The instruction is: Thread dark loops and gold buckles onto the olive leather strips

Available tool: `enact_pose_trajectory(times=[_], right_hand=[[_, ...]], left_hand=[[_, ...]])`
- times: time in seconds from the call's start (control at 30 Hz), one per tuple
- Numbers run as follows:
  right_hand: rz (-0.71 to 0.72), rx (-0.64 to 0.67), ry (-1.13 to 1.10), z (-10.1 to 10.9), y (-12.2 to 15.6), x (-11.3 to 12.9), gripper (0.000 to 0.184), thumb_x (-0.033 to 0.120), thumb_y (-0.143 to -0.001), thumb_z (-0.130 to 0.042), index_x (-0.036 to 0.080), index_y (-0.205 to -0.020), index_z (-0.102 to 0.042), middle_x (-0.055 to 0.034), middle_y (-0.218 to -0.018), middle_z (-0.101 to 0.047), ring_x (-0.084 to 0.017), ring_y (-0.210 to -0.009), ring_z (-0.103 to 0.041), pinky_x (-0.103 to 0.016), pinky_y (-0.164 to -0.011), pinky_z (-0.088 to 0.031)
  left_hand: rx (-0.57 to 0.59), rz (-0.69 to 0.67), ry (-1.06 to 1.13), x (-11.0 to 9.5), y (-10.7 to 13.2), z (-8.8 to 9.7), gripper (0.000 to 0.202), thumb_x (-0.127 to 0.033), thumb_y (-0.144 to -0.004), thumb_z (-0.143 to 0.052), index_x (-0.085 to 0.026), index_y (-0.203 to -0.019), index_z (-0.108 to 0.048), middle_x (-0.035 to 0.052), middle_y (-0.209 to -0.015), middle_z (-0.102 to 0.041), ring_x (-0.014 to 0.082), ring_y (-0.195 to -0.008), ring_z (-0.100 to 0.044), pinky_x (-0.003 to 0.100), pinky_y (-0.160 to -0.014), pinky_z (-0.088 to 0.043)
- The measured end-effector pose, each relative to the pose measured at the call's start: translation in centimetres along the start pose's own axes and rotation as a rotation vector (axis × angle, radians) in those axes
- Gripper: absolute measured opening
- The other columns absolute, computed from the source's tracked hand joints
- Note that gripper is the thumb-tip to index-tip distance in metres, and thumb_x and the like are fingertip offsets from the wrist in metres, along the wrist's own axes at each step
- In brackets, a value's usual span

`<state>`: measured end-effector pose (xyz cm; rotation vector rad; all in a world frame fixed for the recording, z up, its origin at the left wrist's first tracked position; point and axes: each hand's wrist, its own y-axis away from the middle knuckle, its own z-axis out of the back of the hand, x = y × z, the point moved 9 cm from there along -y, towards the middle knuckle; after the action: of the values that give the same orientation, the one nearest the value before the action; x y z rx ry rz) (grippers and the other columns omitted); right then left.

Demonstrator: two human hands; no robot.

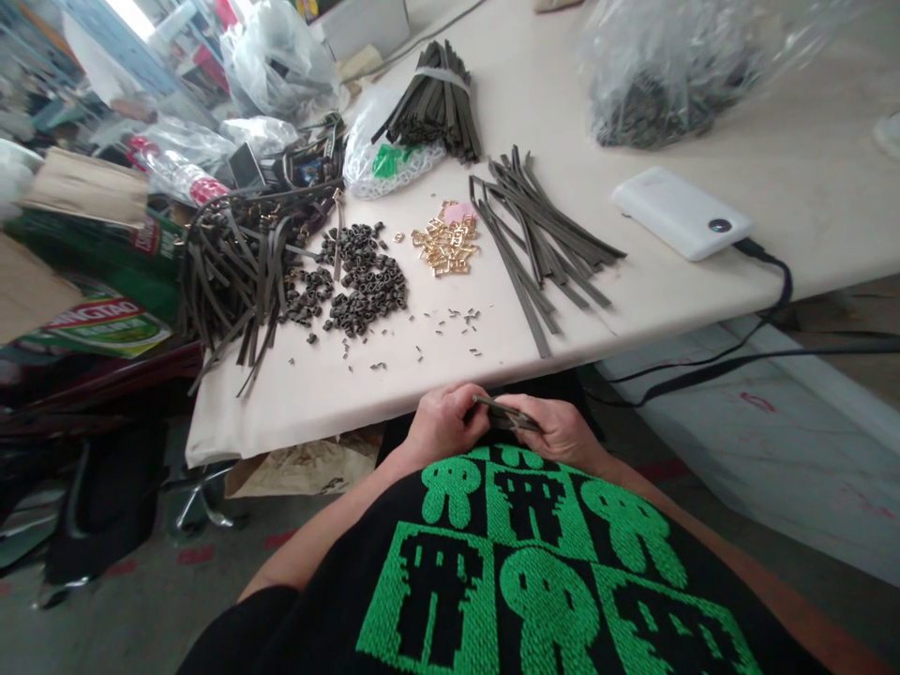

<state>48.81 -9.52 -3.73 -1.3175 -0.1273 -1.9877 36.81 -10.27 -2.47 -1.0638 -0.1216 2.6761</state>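
Just below the table's front edge, my left hand (450, 417) and my right hand (559, 433) are both closed on a dark olive-grey strap (502, 412). The strap is bent or doubled between them; its ends are hidden in my fingers. On the table in front lie loose straps (548, 225) of the same colour. To their left are a pile of gold metal buckles (446, 246) and a heap of small dark loops (369, 286). Tiny dark bits (460, 321) are scattered nearer the edge.
Tangled straps (235, 267) hang over the table's left end, beside a green carton (112, 272). A tied strap bundle (440, 103) rests on a clear bag (362, 164). A white power bank (682, 214) trails a black cable (777, 281). A filled plastic bag (653, 84) stands behind.
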Motion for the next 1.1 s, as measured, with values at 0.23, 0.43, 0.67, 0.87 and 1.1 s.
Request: enact_pose_trajectory(times=[0.23, 0.43, 0.67, 0.87, 1.1], right_hand=[[-0.035, 0.023, -0.218, -0.6, 0.5, 0.2, 0.027, 0.031, -0.091, -0.054, 0.022, -0.111, -0.069, -0.0054, -0.088, -0.074, -0.019, -0.073, -0.067, -0.028, -0.062, -0.05], [-0.531, -0.087, -0.521, -2.3, 1.8, -4.0, 0.034, 0.048, -0.092, -0.056, 0.018, -0.1, -0.07, 0.0049, -0.052, -0.048, -0.011, -0.042, -0.045, -0.023, -0.042, -0.037], [-0.612, 0.004, -0.773, -3.8, 1.3, -3.1, 0.036, 0.055, -0.087, -0.065, 0.02, -0.092, -0.067, 0.0018, -0.07, -0.054, -0.01, -0.054, -0.045, -0.023, -0.047, -0.037], [-0.505, 0.108, -0.797, -4.2, 0.7, -2.4, 0.046, 0.063, -0.085, -0.063, 0.018, -0.093, -0.066, -0.0021, -0.082, -0.058, -0.016, -0.072, -0.052, -0.027, -0.061, -0.042], [-0.59, 0.079, -0.754, -3.7, 1.6, -2.9, 0.045, 0.063, -0.089, -0.057, 0.019, -0.099, -0.056, 0.0028, -0.067, -0.053, -0.012, -0.055, -0.043, -0.025, -0.05, -0.031]], left_hand=[[-0.178, 0.164, 0.088, 1.8, 0.3, 2.0, 0.012, -0.017, -0.084, -0.052, -0.019, -0.078, -0.063, 0.0019, -0.071, -0.067, 0.0122, -0.063, -0.059, 0.025, -0.059, -0.047], [-0.347, 0.212, 0.149, 2.3, 0.8, 6.1, 0.019, -0.029, -0.093, -0.053, -0.019, -0.08, -0.063, 0.0028, -0.077, -0.067, 0.0145, -0.075, -0.061, 0.03, -0.071, -0.049], [-0.064, 0.255, 0.569, 1.5, 0.4, 1.5, 0.018, -0.033, -0.088, -0.061, -0.018, -0.097, -0.061, 0.0038, -0.082, -0.068, 0.0131, -0.072, -0.062, 0.028, -0.067, -0.051], [0.033, 0.483, 0.845, 2.7, 0.7, -1.2, 0.027, -0.043, -0.082, -0.065, -0.017, -0.079, -0.057, 0.001, -0.067, -0.065, 0.0105, -0.06, -0.059, 0.024, -0.058, -0.049], [-0.048, 0.608, 0.927, 4.0, 1.8, -2.4, 0.038, -0.052, -0.078, -0.067, -0.019, -0.073, -0.048, -0.0054, -0.057, -0.054, 0.006, -0.042, -0.045, 0.02, -0.042, -0.037]])
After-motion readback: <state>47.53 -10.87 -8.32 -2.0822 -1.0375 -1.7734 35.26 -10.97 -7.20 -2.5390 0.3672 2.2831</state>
